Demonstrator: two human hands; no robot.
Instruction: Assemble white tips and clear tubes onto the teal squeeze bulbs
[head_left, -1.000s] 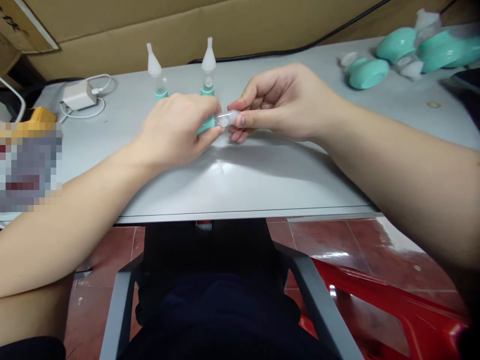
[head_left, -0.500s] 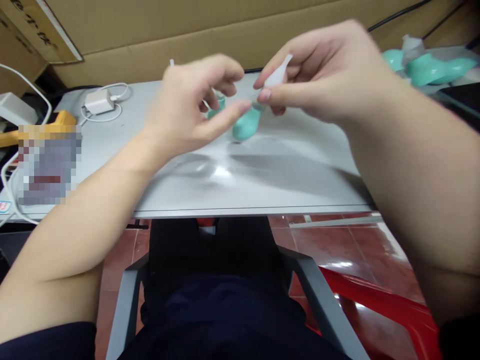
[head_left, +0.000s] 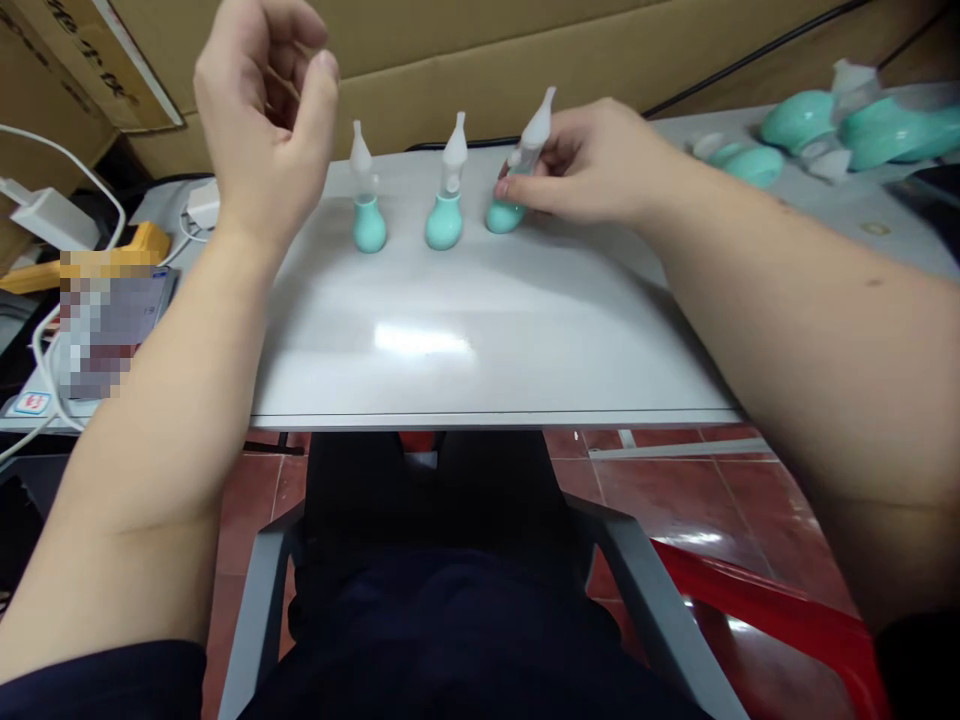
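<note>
My right hand (head_left: 574,165) grips a nasal aspirator (head_left: 504,216) with a teal bulb, a clear tube and a white pointed tip. It leans to the right, its bulb at the tabletop. Left of it, a second nasal aspirator (head_left: 444,224) and a third nasal aspirator (head_left: 369,226) stand upright in a row, apart from one another. Raised at the upper left, before the cardboard, my left hand (head_left: 266,110) has loosely bent fingers, thumb apart from them, and nothing visible in it.
More teal bulbs and clear parts (head_left: 799,120) lie in a heap at the right end of the grey table (head_left: 495,350). On the left are a white charger (head_left: 56,218), cables, a yellow tool (head_left: 146,243) and a blurred-out flat device (head_left: 120,320). Cardboard (head_left: 420,60) walls the back.
My right hand has lowered the nasal aspirator to the tabletop, tip up. My left hand has moved away from it, up and left, uncovering the two standing aspirators.
</note>
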